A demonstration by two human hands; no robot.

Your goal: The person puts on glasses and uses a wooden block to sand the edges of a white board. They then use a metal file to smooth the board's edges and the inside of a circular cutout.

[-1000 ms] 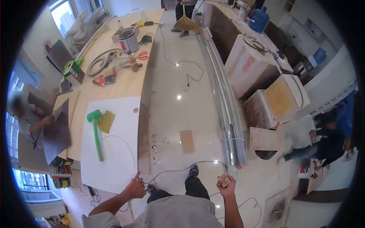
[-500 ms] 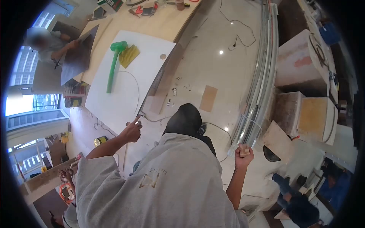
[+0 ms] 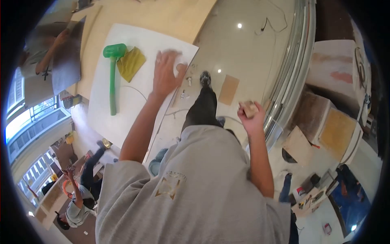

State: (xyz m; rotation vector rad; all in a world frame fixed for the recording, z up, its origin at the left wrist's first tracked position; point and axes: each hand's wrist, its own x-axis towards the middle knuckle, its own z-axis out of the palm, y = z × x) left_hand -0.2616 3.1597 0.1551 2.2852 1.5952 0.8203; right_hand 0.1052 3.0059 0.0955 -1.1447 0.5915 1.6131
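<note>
left hand moved onto the board, block kept in the right

the left hand [image 3: 166, 73] is now seen spread over the white board [image 3: 101, 118], close to its far right corner. half a second earlier it was at the board's near edge with one finger pointed out. its grip is wide, the fingers are splayed and nothing is held. the fingers are blurred, so it cannot be told whether the palm is pressed down or only passed above the surface. the board is laid on the wooden tabletop [image 3: 162, 16] and juts past its edge toward the floor [image 3: 243, 53].

the right hand [image 3: 252, 118] has been raised from hip level to chest level, out over the floor. its grip is closed on a small pale block [image 3: 248, 108], as in both earlier views. the block is thus kept well apart from the board, near the bundle of metal rails [image 3: 292, 69].

on the board, left of the open hand, a green mallet [image 3: 112, 77] is laid with its head away from the person. a yellow cloth [image 3: 131, 63] is touching that head. neither has been shifted. one shoe [image 3: 205, 77] is seen stepped forward beside the board's corner.

judged from this, the board has been reached with the free hand only, and the block has not yet been brought to it. a co-worker with a dark panel [image 3: 65, 61] is seen at the tabletop's far side.
</note>
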